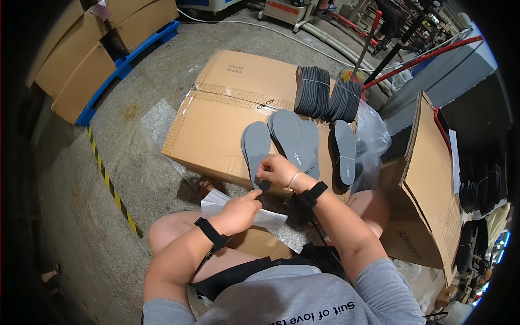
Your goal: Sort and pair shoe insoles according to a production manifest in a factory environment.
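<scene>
My left hand [241, 212] is closed around white paper sheets [214, 201], which stick out on both sides of it. Its index finger points at the heel end of a grey insole [256, 145] lying near the front edge of a cardboard box. Over that same heel end, my right hand [278, 170] has its fingertips pinched together; whatever is between them is too small to make out. Just right of it rests a fanned pile of grey insoles [292, 138]. Further right lies a tied bundle of grey insoles [344, 154].
The large cardboard box [216, 116] serves as a work surface. At its back right stand tied bundles of dark insoles [313, 93]. An open carton [428, 184] is on the right, beside a clear plastic bag [372, 130]. Boxes on a blue pallet [103, 92] stand at far left.
</scene>
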`<state>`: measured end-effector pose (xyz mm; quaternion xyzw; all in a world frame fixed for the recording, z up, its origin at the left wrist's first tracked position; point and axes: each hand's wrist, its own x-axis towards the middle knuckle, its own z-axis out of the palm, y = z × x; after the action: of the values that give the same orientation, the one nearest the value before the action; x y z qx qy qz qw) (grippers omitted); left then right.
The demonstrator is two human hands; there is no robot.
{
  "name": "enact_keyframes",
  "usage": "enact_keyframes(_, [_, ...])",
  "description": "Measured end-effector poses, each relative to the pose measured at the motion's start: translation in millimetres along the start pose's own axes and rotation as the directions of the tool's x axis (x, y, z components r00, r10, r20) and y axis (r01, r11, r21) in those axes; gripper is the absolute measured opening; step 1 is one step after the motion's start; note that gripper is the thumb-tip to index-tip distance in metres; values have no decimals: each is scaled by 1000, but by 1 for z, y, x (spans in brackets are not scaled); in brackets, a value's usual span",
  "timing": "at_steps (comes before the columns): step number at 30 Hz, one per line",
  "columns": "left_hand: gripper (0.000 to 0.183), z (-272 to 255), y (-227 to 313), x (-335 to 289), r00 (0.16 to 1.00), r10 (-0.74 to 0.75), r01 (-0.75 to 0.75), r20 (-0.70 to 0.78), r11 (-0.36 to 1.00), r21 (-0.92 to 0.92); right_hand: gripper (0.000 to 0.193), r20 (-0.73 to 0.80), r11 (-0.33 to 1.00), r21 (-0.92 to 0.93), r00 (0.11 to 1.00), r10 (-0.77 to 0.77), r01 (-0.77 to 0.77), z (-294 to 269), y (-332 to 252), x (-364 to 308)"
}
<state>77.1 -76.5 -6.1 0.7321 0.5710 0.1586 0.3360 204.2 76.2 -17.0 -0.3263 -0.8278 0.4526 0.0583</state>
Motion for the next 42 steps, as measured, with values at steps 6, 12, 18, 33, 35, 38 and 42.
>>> enact_keyframes(6, [11, 3, -7, -1, 999, 38, -38, 18, 998, 40, 16, 41, 996, -87, 999, -20, 23, 8, 3, 7])
enact_keyframes(12, [11, 2, -4, 1, 1000, 10, -11, 17, 999, 39, 13, -63, 977, -190, 992, -113, 99, 18, 12, 7])
enact_keyframes(18, [12, 0, -2, 1, 999, -26, 23, 44, 998, 55, 15, -187, 965, -240, 970, -156, 109, 28, 13, 2])
enact_keyframes(33, [10, -2, -1, 4, 999, 20, -21, 35, 999, 31, 51, -352, 926, -359, 936, -21, -114, 32, -10, -1])
enact_keyframes(35, [11, -1, -2, 5, 991, 16, -23, 130, 998, 55, 48, -339, 903, -387, 940, 49, -186, 34, -16, 0])
enact_keyframes(38, [12, -2, -6, 3, 994, 63, -64, 90, 998, 9, 44, -387, 940, -309, 922, 16, -146, 26, -22, -2])
enact_keyframes(42, [12, -12, -11, 6, 999, 41, -40, 6, 996, -81, 38, -499, 934, -344, 861, -93, -99, -11, -21, -17])
